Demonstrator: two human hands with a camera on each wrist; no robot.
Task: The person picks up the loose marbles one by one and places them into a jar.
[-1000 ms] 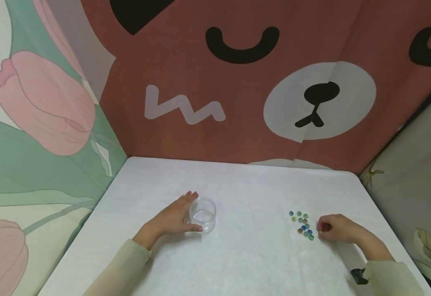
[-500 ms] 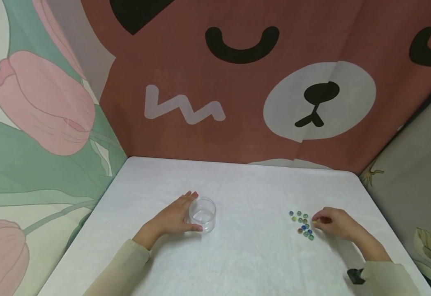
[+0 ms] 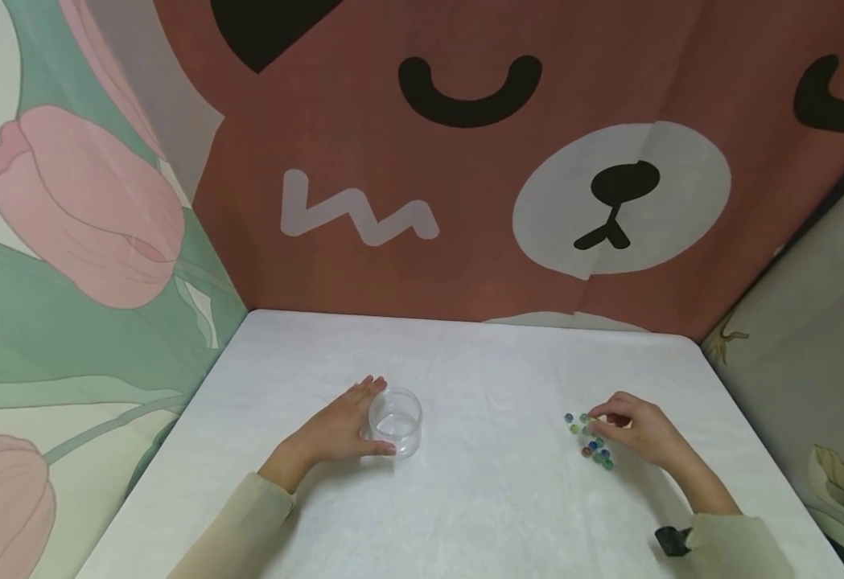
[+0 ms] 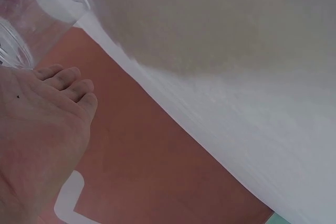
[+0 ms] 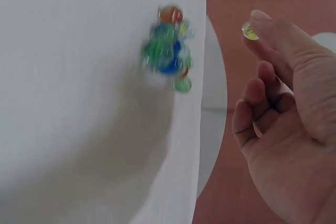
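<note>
A clear, round plastic jar [image 3: 396, 425] stands on the white table, left of the middle. My left hand [image 3: 342, 422] rests against its left side, thumb along the front and fingers stretched towards the back. In the left wrist view the fingers [image 4: 73, 85] lie loosely beside the jar [image 4: 42, 14]. My right hand [image 3: 635, 426] pinches a clear marble with yellow inside [image 5: 250, 31] between thumb and forefinger, the other fingers loosely curled. It is raised over the right part of a cluster of glass marbles [image 3: 601, 457] and partly covers it in the head view.
The marbles, in blue, green, orange and yellow, lie loose on the white-covered table [image 3: 487, 498]. A brown bear-print cloth [image 3: 364, 273] hangs behind the table. Flower-print cloth [image 3: 103, 209] hangs at the left side, and a paler cloth [image 3: 813, 338] on the right.
My right hand has lifted and moved left from beside the marbles to above them, with the yellow marble in its fingertips. The left hand and the jar have stayed in place.
</note>
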